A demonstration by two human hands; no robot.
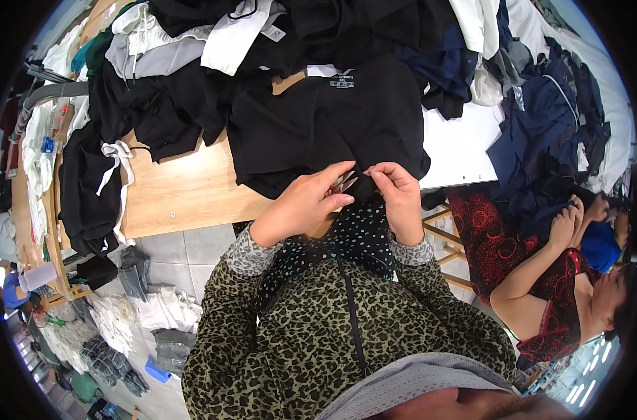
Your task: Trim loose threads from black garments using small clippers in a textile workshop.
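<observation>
From the wearer's head, the scene is viewed closely and steeply downward through one fisheye camera, with the left hand (299,204) and right hand (400,199) framed near centre, the black garment (332,119) at twelve o'clock and the leopard-print jacket (304,315) at six.

Small metal tool (345,184), centre of frame — partly hidden by left hand (304,203). Black garment (381,112), centre — edge partly covered by right hand (400,199). Dark clothing pile (374,22), top: cut off.
</observation>
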